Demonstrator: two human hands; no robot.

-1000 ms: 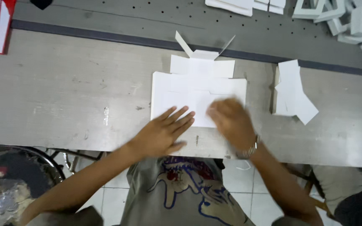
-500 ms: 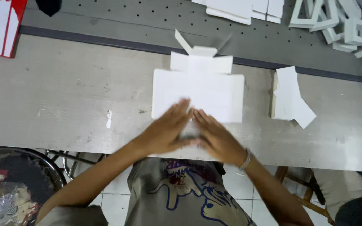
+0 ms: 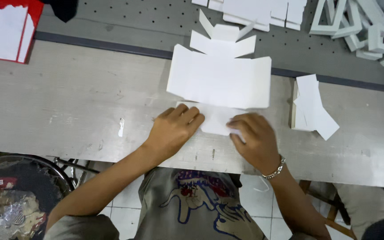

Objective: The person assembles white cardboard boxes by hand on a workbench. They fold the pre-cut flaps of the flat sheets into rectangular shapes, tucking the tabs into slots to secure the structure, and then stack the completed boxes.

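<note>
A flat white die-cut cardboard box blank (image 3: pixel 221 78) lies on the grey wooden workbench (image 3: pixel 67 106), its flaps spread toward the far side. My left hand (image 3: pixel 174 131) presses flat on the blank's near flap at its left end. My right hand (image 3: pixel 254 140), with a metal bracelet on the wrist, pinches the same flap at its right end, fingers curled over the edge. The near flap (image 3: pixel 216 120) looks folded up or creased between my two hands.
A small stack of white card pieces (image 3: pixel 312 106) lies to the right. More white blanks (image 3: pixel 263 11) and folded white frames (image 3: pixel 361 26) sit on the perforated grey surface at the back. A red-and-white sheet (image 3: pixel 5 31) is at far left. A bin of scraps (image 3: pixel 10 200) stands below left.
The box blank has slid away from me and my hands have moved apart, from meeting at the near edge's middle to gripping the near flap at either end.
</note>
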